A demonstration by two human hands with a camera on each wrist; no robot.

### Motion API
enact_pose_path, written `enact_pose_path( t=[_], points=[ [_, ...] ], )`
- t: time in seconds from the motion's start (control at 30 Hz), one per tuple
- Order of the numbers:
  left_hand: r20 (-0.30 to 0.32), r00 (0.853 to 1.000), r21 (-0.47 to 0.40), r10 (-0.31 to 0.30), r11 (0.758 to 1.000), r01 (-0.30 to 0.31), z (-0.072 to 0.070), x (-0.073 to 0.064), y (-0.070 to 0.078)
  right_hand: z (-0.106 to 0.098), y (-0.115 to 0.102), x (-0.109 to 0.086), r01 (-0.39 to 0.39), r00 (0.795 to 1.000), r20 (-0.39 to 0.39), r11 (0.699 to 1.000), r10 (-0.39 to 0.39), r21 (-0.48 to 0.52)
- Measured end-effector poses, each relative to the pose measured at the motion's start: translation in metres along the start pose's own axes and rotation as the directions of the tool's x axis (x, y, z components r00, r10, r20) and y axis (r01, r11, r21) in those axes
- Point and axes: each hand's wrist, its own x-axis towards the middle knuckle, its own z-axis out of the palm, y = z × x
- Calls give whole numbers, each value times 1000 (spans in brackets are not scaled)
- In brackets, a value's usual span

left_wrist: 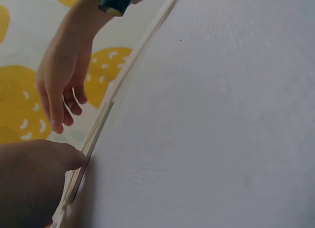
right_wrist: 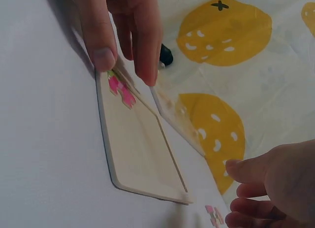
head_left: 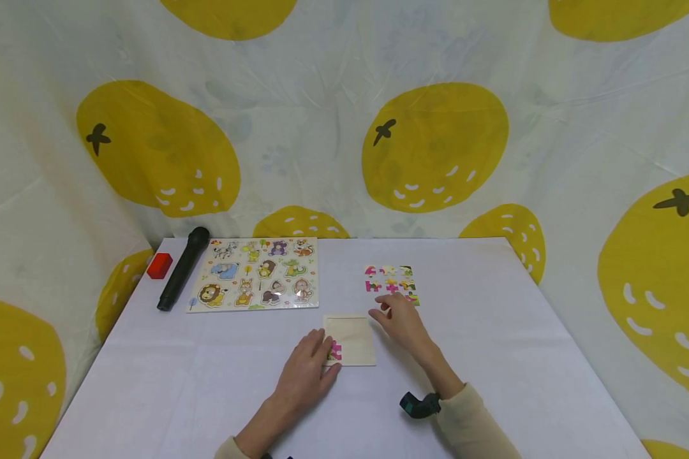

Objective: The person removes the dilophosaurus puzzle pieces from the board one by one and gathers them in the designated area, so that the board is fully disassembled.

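A square wooden puzzle tray [head_left: 357,343] lies on the table, with pink-and-green jigsaw pieces [head_left: 335,350] in its near left corner. My left hand [head_left: 303,371] holds the tray at that corner; the thumb is on the near edge and the fingers lie along the left side, covering part of the pieces. My right hand [head_left: 403,324] hovers right of the tray, just in front of several loose jigsaw pieces [head_left: 392,287] spread in rows. Its thumb and fingers are apart with nothing between them, as the right wrist view also shows.
An animal picture board [head_left: 252,274] lies at the back left. Beside it are a black microphone-shaped stick [head_left: 184,269] and a red block [head_left: 159,266]. A patterned curtain [head_left: 333,127] hangs behind the white table [head_left: 494,357].
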Motion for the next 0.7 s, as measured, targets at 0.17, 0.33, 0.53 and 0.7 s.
enact_pose_path(
  t=[0.17, 0.33, 0.53, 0.7],
  points=[
    [82, 995, 41, -60, 998, 57, 0, 0, 0, 7, -7, -5, 28, 999, 25, 1000, -28, 9],
    [144, 985, 36, -94, 995, 90, -1, 1, 0, 13, -15, -11, 70, 996, 55, 998, -70, 8],
    [164, 981, 26, -106, 994, 103, -2, 0, 0, 21, -22, -16, 86, 991, 102, 996, -89, 35],
    [173, 979, 27, -112, 994, 109, -2, 0, 0, 30, -28, -21, 126, 982, 138, 992, -129, 28]
  ],
)
